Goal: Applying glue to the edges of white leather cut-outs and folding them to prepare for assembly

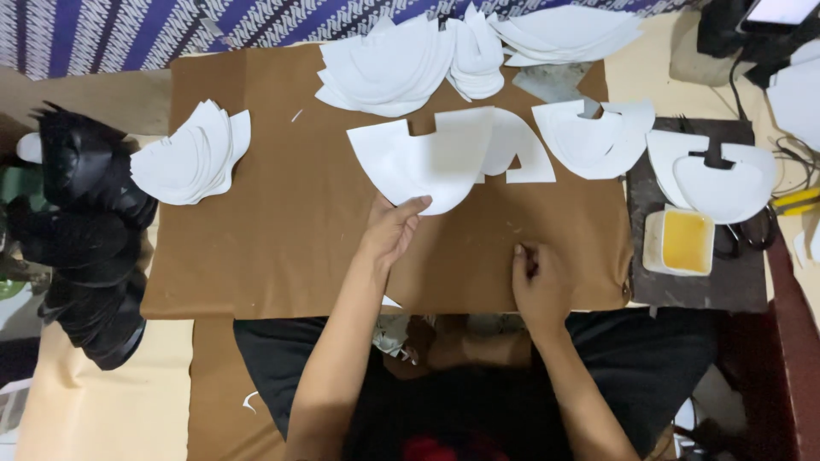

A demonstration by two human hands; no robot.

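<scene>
Soft, even indoor light falls from above, fairly bright over the middle of the brown tabletop (282, 222). The white cut pieces (427, 162) come close to blowing out, with little surface detail on the far stacks. Shadows are faint and short, lying just under the hands and the sheet edges. The near edge and the black heap (85, 230) on the left sink into darkness. The picture is slightly soft overall, and straight lines bow a little toward the corners.

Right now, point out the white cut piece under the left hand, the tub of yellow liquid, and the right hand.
white cut piece (427, 162), head view, its flat middle.
tub of yellow liquid (686, 241), head view, the liquid's surface.
right hand (536, 282), head view, back of the hand.
</scene>
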